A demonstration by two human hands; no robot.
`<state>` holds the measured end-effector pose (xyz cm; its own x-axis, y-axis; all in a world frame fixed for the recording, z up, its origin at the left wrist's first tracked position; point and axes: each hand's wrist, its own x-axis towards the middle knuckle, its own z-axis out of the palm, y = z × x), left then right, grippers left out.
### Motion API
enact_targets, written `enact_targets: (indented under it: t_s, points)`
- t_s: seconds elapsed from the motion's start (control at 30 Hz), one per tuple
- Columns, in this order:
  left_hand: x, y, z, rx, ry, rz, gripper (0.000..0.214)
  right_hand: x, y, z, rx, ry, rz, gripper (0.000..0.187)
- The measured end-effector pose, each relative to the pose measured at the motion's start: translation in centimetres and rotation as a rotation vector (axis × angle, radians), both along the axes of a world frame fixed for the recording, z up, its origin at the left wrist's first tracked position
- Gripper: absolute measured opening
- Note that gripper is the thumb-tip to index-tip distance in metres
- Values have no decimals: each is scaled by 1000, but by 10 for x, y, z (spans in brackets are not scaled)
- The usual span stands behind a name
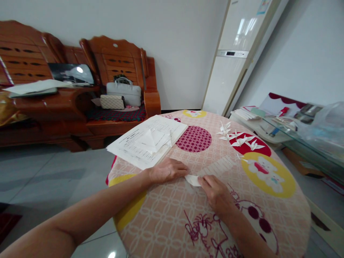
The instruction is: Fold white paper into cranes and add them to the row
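Observation:
A small folded piece of white paper (192, 180) lies low over the patterned tablecloth, between my two hands. My left hand (169, 170) has its fingers closed at the paper's left end. At the right end, my right hand (214, 191) pinches the paper between thumb and fingers. The parts under my fingertips are hidden. To the left rests a stack of printed sheets (129, 152) with a folded white paper piece (152, 141) on top. Several white paper cranes (243, 141) stand toward the far right of the table.
The round table (166, 215) has a cloth printed with bears and circles. A glass-topped side table (303, 139) with a plastic bag (329, 122) is at right. Behind stand wooden chairs (118, 57), one holding a grey handbag (126, 92), and a tall white air conditioner (228, 61).

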<state>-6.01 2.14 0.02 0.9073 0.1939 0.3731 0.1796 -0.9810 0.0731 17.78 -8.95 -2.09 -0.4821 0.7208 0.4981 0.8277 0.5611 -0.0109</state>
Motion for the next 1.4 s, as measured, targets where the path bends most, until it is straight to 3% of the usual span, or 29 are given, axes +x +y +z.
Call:
enact_targets:
  t_s: [0.07,0.2,0.27,0.43,0.53,0.7,0.87,1.0,1.2,1.4]
  points:
    - [-5,-1,-2,-8,51,-44,27,-6,-6,-3,-8,-123,-40,31]
    - [-6,-16,2,-97,27,110,33,-13,-13,-4,-54,-171,-85,38]
    - [1,-31,5,-170,6,112,35,-13,-13,-1,-87,-148,-82,39]
    - [20,-62,1,-240,18,62,27,0,-10,9,-260,73,15,43]
    - [21,-66,-3,-246,-3,73,29,16,-6,13,-416,274,32,50]
    - [16,-65,-5,-271,-52,93,30,31,0,21,-604,439,39,42]
    - [16,-66,-6,-313,-69,116,29,27,0,24,-597,478,30,32]
    - [16,-65,-7,-348,-74,135,31,20,1,19,-499,445,-6,23]
    - [17,-61,-4,-379,-59,140,34,17,4,12,-376,457,-36,24]
    - [15,-58,-8,-267,11,80,39,22,8,12,-478,594,-91,19]
